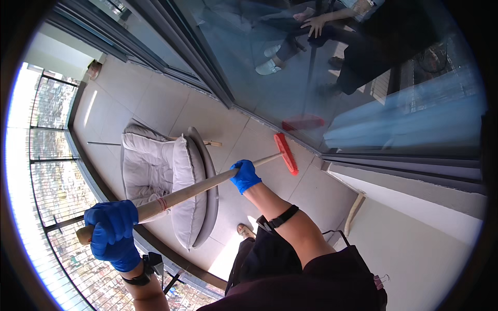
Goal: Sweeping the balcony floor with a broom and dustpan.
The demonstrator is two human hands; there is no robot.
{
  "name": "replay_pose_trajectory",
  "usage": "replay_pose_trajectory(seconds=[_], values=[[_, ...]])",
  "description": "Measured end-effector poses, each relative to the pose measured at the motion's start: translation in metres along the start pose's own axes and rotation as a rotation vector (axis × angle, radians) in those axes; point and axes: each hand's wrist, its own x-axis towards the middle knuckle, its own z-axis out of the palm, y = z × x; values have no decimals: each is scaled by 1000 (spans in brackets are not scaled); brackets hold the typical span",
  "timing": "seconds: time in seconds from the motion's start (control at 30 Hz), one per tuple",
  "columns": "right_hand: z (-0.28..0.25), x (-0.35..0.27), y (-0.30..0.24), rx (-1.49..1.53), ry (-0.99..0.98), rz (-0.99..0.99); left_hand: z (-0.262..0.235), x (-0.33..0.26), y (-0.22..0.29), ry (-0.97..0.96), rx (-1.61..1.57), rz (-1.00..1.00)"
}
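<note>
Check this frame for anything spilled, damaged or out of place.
Nothing clearly stands out. The left hand and right hand hold the broom; no spill or breakage shows. The second red shape, in the glass, appears to be the broom's reflection.

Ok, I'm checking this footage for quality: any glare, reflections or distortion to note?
Head view: daylight washes out the scene beyond the railing; the glass mirrors the red broom head; outer edges bow near the dark round rim; sunlit patches brighten the tiled floor; left hand and right hand look reasonably sharp.
</note>
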Motion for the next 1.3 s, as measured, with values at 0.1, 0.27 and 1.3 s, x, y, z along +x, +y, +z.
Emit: replay_pose_trajectory(seconds=[0.1,0.27,1.3], values=[[70,59,21,38,-168,275,17,18,-9,-7,324,104],[74,53,73,-59,-138,275,12,18,19,16,409,137],[18,-5,77,-248,-132,286,-16,-10,62,90,440,2]])
